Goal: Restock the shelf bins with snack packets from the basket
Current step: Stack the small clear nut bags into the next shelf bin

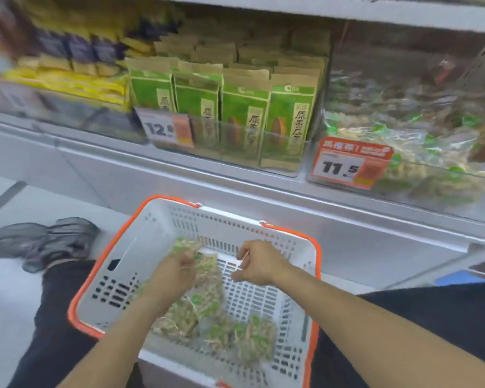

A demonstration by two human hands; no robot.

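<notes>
So both arms reach down and forward into the white basket (297,326) with the orange rim, which sits on the floor right below the shelf. The left hand (170,275) is knuckles-up, fingers curled down around a clear snack packet (206,268) near the basket's far wall, gripping it along with what looks like more packet underneath, though blur makes it hard to tell how many. The right hand (259,263) is just beside it, not touching it, wrist bent a bit inward, fingers loosely curled with the fingertips pinching together; I honestly can't tell if it's got a thin edge of wrapper or nothing at all.

More packets (235,334) of the same green-and-tan stuff lie loose on the basket floor closer to the person. Up on the shelf, the clear bin (420,189) at right holds a heap of matching packets behind an orange 11.5 price tag (347,163). Next bin over to the left has upright green and brown bags (244,107). One shoe (59,239) is visible on the floor at left.
</notes>
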